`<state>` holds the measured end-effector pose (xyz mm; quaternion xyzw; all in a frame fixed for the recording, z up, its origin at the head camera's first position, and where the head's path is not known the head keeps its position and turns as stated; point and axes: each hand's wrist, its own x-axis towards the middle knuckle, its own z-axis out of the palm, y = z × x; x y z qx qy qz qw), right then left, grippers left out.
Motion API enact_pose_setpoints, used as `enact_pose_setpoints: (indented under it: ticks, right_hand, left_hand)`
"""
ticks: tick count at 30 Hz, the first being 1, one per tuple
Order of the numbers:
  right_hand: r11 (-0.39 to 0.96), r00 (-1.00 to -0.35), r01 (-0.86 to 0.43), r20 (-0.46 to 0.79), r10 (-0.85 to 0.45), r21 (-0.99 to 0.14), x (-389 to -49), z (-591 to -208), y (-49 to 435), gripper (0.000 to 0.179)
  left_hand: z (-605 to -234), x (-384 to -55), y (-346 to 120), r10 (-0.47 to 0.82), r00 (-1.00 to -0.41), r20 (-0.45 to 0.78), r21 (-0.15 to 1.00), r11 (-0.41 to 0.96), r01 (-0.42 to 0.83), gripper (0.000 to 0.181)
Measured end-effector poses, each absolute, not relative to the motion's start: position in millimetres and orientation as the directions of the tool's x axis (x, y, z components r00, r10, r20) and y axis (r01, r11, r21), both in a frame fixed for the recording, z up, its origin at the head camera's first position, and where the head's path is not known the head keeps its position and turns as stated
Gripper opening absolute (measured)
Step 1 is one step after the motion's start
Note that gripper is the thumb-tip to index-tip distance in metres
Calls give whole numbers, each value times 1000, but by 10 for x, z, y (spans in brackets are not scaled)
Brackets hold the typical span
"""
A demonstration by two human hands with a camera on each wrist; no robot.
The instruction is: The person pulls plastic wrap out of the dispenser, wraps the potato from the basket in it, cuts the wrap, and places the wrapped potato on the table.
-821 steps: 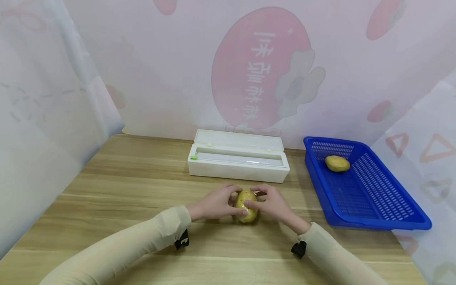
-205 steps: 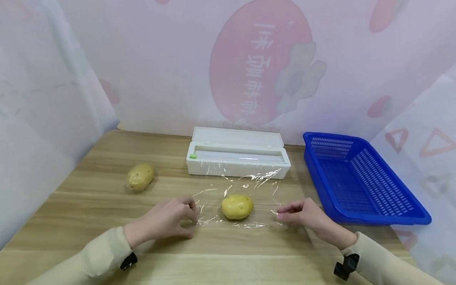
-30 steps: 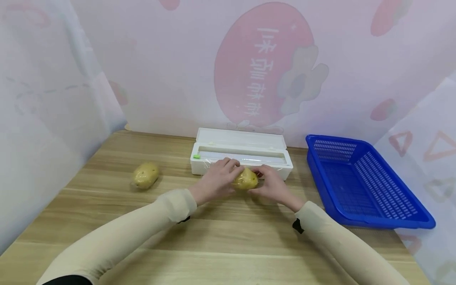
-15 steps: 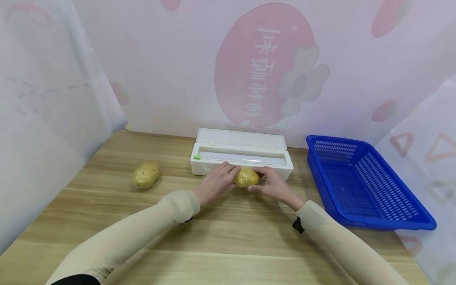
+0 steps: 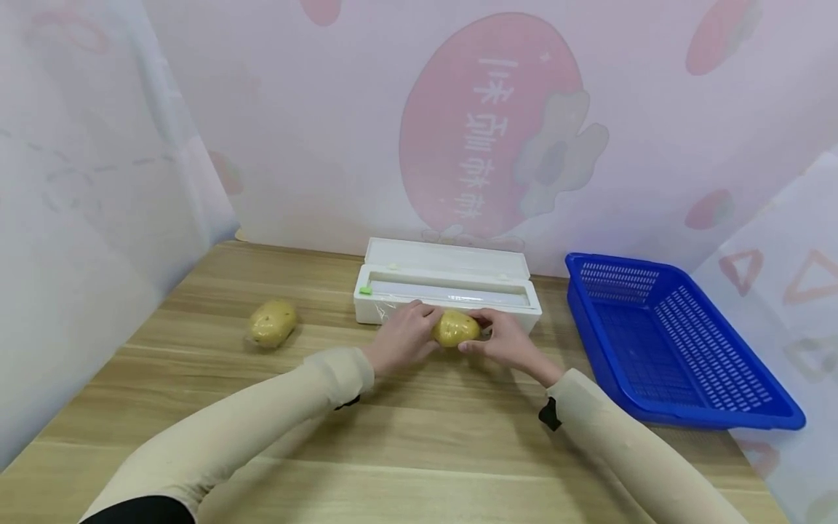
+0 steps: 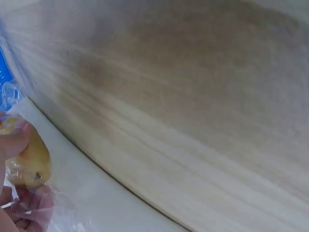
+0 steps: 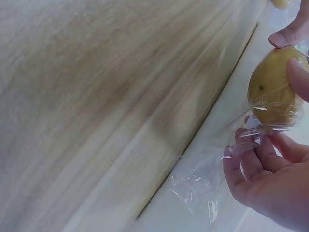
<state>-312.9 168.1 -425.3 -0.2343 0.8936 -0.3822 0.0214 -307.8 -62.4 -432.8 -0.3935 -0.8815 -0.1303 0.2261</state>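
Observation:
Both hands hold a yellow potato (image 5: 456, 328) just in front of the white cling film box (image 5: 386, 312). My left hand (image 5: 407, 336) grips its left side, and my right hand (image 5: 507, 340) pinches its right end between thumb and fingers. Clear cling film (image 7: 198, 186) covers the potato and trails loose beside it in the right wrist view. The left wrist view shows the film-covered potato (image 6: 31, 162) partly behind a thumb. A second potato (image 5: 273, 322), wrapped in shiny film, lies on the table to the left.
The film box's lid (image 5: 448, 257) stands raised at the back, with a film roll (image 5: 445, 292) inside and a green slider (image 5: 365, 290) at its left. A blue plastic basket (image 5: 681, 349) sits on the right of the wooden table (image 5: 419, 451). Printed cloth hangs behind.
The basket's potato went onto spread film in mid-table; both hands now hold it, wrapped, nearer the box. The first potato lies at left. Over the last second the hands barely shift.

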Motion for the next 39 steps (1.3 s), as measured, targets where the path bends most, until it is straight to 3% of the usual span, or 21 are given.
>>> enact_pose_setpoints:
  ticks: [6, 12, 15, 23, 32, 39]
  right_hand:
    - [621, -909, -389, 175, -379, -681, -3069, -4216, 1669, 56]
    - [732, -806, -572, 419, -418, -369, -2938, -4222, 1648, 67]
    - [738, -774, -597, 466, -428, -314, -2919, -4245, 1638, 66]
    - [637, -795, -603, 434, -424, -480, -2999, -4244, 1641, 46]
    - [610, -885, -461, 278, -374, -645, -3067, -4171, 1676, 45]
    - [624, -903, -417, 223, -367, -661, -3128, -4169, 1705, 46]
  left_hand:
    - [-4267, -3088, -653, 630, -644, 434, 102, 676, 730, 56]
    - [-4259, -3105, -663, 636, -643, 427, 106, 671, 734, 59]
    - [-4254, -3115, -666, 640, -623, 450, 91, 660, 745, 55]
    - [-4237, -3107, -662, 626, -603, 494, 46, 674, 737, 50]
    - [-4172, -3092, -626, 557, -688, 465, 208, 687, 696, 47]
    - [-4182, -3143, -626, 550, -699, 457, 279, 658, 700, 42]
